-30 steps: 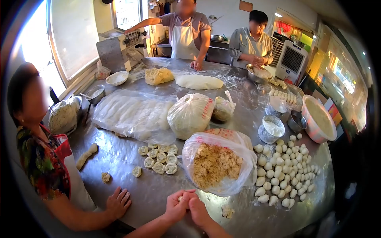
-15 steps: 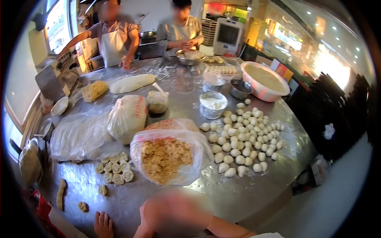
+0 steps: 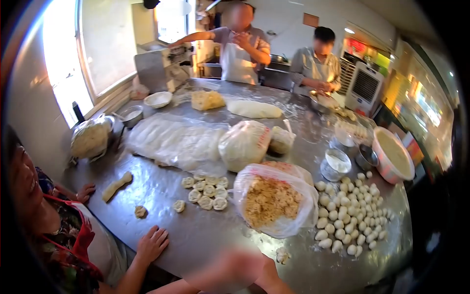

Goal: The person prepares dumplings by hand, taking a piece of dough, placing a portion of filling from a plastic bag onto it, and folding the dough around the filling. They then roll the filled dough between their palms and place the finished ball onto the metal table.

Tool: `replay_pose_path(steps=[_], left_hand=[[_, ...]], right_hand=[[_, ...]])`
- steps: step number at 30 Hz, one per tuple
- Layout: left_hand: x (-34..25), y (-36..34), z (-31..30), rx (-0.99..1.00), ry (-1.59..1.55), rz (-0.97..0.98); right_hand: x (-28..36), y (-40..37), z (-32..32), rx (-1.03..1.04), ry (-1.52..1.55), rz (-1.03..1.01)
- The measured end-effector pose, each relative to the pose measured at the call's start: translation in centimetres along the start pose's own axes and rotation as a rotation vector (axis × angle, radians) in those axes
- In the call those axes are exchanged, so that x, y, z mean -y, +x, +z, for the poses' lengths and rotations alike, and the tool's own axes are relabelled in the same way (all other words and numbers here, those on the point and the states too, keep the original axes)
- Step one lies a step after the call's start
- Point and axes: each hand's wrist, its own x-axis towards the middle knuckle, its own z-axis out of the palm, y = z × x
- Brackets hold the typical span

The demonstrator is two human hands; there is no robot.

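Observation:
My left hand [image 3: 223, 269] and my right hand [image 3: 264, 269] are close together at the table's near edge. A smear covers them, so their fingers, and anything in them, cannot be made out. Just right of my right hand lies a small pale dough piece [image 3: 282, 255]. Beyond my hands an open plastic bag holds a crumbly brown filling [image 3: 271, 201]. Right of it, many white dough balls [image 3: 342, 215] are spread over the table. To the left sit several rolled dough pieces [image 3: 208, 191], with one single roll [image 3: 179, 206] apart from them.
At left, a co-worker's hand [image 3: 152, 242] lies flat on the metal table [image 3: 191, 240], near a dough strip [image 3: 117, 186]. Plastic-covered dough [image 3: 174, 139], a tied bag [image 3: 245, 144], a flour tub [image 3: 336, 164] and a large basin [image 3: 391, 154] stand farther back. Two people work opposite.
My view has swung left, bringing the co-worker at left into sight. The person opposite, at left, has raised one hand from the table toward the face. My hands remain close together.

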Motion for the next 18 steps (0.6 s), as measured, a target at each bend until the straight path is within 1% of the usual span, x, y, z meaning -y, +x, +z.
replay_pose_path(steps=[1, 3, 5, 6, 8, 11, 12, 13, 14, 15, 16, 17, 18], left_hand=[[0.0, -0.2, 0.0, -0.013, -0.031, 0.004], [0.1, -0.6, 0.2, -0.028, -0.096, 0.027], [1.8, -1.2, 1.4, 0.098, -0.037, -0.061], [2.0, -1.3, 1.5, 0.166, -0.011, -0.107], [1.9, -1.7, 1.6, 0.284, -0.041, -0.070], [0.0, -2.0, 1.0, 0.448, -0.119, -0.053], [-0.4, -2.1, 0.9, 0.480, -0.151, -0.065], [-0.1, -2.4, 1.1, 0.542, -0.239, -0.027], [1.5, -2.7, 2.7, 0.516, -0.318, 0.008], [1.4, -2.7, 2.7, 0.497, -0.421, -0.032], [1.3, -2.7, 2.5, 0.479, -0.526, -0.068], [1.2, -2.7, 2.1, 0.438, -0.653, -0.106], [1.2, -2.6, 1.9, 0.403, -0.778, -0.135]], right_hand=[[-0.1, -0.2, -0.2, 0.084, -0.014, 0.014], [1.0, -0.4, -0.5, 0.081, 0.062, 0.030], [1.3, -0.7, -0.7, 0.082, 0.093, 0.038], [0.8, -1.2, -0.4, 0.070, 0.073, -0.010], [-0.5, -2.0, -0.2, 0.045, 0.036, -0.103], [-0.7, -2.6, -2.3, 0.035, -0.054, -0.070], [-2.0, -2.8, -2.9, -0.097, -0.206, -0.013], [-3.6, -3.2, -3.5, -0.226, -0.350, 0.037], [-4.1, -3.1, -4.6, -0.284, -0.188, 0.155], [-4.0, -3.2, -5.8, -0.272, -0.211, 0.256], [-5.0, -3.6, -6.4, -0.282, -0.277, 0.173], [-5.4, -4.0, -6.4, -0.293, -0.299, 0.141], [-5.7, -4.6, -5.8, -0.274, -0.330, 0.166]])
